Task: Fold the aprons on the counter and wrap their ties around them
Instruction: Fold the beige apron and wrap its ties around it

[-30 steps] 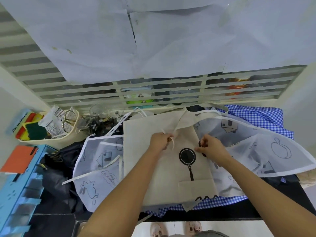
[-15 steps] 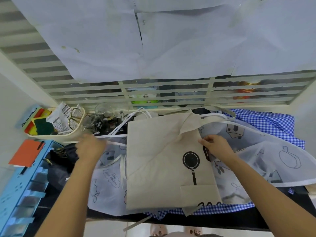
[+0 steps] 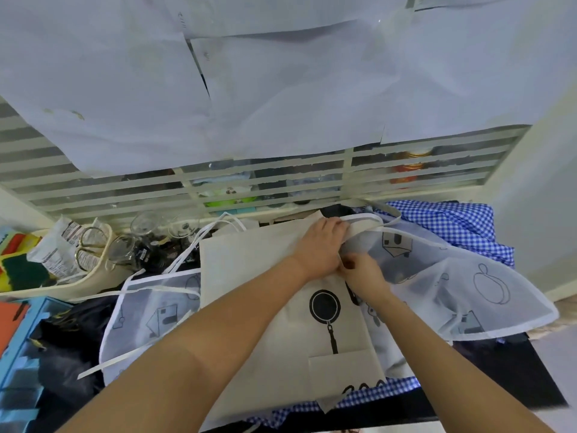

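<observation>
Bright, even light — soft focus, perhaps motion blur, edges bowed.

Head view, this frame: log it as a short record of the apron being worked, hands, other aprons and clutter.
apron in work: beige apron, frying-pan print, folded lengthwise, on top of the pile
left hand: on the beige apron's far right corner, at its white tie
right hand: pinching the beige apron's right edge, just nearer than the left hand
other aprons: sheer white printed apron beneath, spread to both sides; blue gingham apron lowest, far right
clutter: scissors in cream tray at left; glass jars beside it
</observation>
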`<act>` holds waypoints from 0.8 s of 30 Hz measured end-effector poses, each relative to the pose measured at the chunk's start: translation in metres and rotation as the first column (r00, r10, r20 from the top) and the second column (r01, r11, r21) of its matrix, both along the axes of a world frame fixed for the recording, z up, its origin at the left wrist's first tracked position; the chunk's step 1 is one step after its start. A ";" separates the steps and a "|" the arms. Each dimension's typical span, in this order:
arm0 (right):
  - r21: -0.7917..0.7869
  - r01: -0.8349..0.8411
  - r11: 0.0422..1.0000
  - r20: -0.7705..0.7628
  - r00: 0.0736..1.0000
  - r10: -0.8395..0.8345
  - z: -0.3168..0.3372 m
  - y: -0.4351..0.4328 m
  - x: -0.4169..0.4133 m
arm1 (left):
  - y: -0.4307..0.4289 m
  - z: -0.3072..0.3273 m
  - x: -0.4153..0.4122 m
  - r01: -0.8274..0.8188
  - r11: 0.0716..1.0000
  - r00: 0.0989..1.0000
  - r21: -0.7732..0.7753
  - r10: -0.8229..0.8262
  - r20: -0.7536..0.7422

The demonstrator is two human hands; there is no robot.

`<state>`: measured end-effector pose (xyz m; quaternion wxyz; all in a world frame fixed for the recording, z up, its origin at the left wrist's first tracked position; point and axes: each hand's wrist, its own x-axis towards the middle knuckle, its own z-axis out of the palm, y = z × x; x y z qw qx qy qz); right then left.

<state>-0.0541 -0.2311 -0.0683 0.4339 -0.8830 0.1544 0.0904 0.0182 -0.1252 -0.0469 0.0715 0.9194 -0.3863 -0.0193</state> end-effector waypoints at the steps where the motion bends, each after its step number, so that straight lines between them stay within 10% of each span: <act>1: -0.007 0.011 1.000 -0.001 1.000 -0.011 -0.001 -0.001 -0.001 | -0.005 -0.002 0.001 0.013 1.000 1.000 0.022 -0.013 -0.009; 9: 0.053 0.094 0.994 -0.034 0.995 -0.093 -0.001 0.003 -0.011 | -0.012 0.025 0.025 -0.313 0.923 0.947 -0.225 0.287 -0.142; 12: 0.104 0.122 0.987 -0.054 0.992 -0.116 0.000 0.002 -0.019 | 0.009 0.044 0.053 -0.670 0.595 0.738 -0.444 0.468 -0.486; 15: 0.108 0.131 0.986 -0.061 0.990 -0.125 0.001 0.000 -0.026 | 0.041 0.052 0.086 -0.903 0.315 0.412 -0.293 0.439 -0.799; 17: 0.100 0.130 0.986 -0.069 0.990 -0.123 0.002 -0.001 -0.026 | 0.053 0.052 0.091 -0.897 0.389 0.413 -0.212 0.561 -0.718; 20: 0.088 0.119 0.989 -0.078 0.991 -0.112 0.004 -0.001 -0.025 | 0.053 0.057 0.076 -0.728 0.542 0.685 -0.420 0.577 -0.445; 24: 0.050 0.094 0.994 -0.085 0.992 -0.089 0.004 -0.001 -0.023 | 0.026 0.062 0.052 -0.111 0.919 0.994 -0.377 0.099 -0.051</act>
